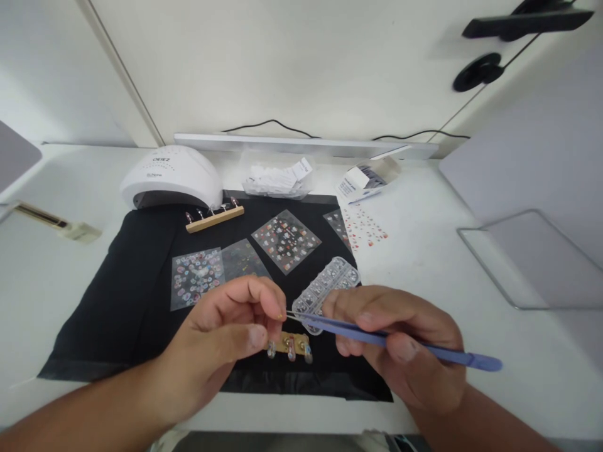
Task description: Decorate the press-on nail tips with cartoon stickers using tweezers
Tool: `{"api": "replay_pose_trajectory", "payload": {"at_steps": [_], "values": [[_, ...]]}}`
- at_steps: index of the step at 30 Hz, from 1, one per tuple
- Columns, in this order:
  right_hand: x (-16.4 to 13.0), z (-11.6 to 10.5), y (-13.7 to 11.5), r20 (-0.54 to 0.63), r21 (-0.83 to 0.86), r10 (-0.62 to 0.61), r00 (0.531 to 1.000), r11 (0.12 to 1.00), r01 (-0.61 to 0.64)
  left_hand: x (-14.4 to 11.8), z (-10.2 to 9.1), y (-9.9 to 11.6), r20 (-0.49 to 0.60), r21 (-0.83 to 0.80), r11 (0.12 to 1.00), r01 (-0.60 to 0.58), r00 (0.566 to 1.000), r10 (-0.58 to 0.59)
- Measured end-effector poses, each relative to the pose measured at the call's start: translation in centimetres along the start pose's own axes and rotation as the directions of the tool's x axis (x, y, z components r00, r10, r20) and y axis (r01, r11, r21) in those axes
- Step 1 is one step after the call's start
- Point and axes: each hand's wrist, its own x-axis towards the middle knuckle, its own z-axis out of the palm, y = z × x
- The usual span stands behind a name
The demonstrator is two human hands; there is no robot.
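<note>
My left hand pinches something tiny between thumb and fingertips; the thing itself is too small to make out. My right hand grips blue tweezers, whose tips meet the left fingertips. Just below the two hands lies a wooden strip with several false nails on it, resting on a black mat. A clear compartment box of small gems sits behind the tweezers' tip.
On the mat lie sticker sheets and a second wooden nail strip. A white nail lamp stands at the back left, a bag of white pieces behind centre, a small packet to the right.
</note>
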Motion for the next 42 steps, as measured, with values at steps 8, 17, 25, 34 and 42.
{"api": "replay_pose_trajectory", "payload": {"at_steps": [8, 17, 25, 34, 42], "values": [[0.1, 0.2, -0.3, 0.013, 0.008, 0.01, 1.0, 1.0, -0.01, 0.2, -0.2, -0.1, -0.002, -0.005, 1.0, 0.022, 1.0, -0.022], [0.1, 0.2, -0.2, 0.008, -0.008, 0.016, 1.0, 1.0, -0.016, 0.0, -0.1, -0.1, 0.001, 0.004, 1.0, 0.031, 1.0, -0.031], [0.1, 0.2, -0.1, 0.021, -0.008, 0.012, 1.0, 1.0, -0.012, -0.3, -0.3, -0.2, 0.001, 0.009, 0.999, 0.04, 0.999, -0.04], [-0.1, 0.2, -0.1, 0.003, -0.054, 0.005, 1.0, 0.999, -0.005, 0.2, -0.2, -0.1, -0.03, 0.08, 0.996, 0.031, 0.999, -0.029], [-1.8, 0.9, -1.3, -0.106, -0.108, 0.012, 0.994, 0.994, -0.024, 0.2, -1.0, 1.1, -0.088, 0.366, 0.925, -0.103, 0.986, 0.145]]}}
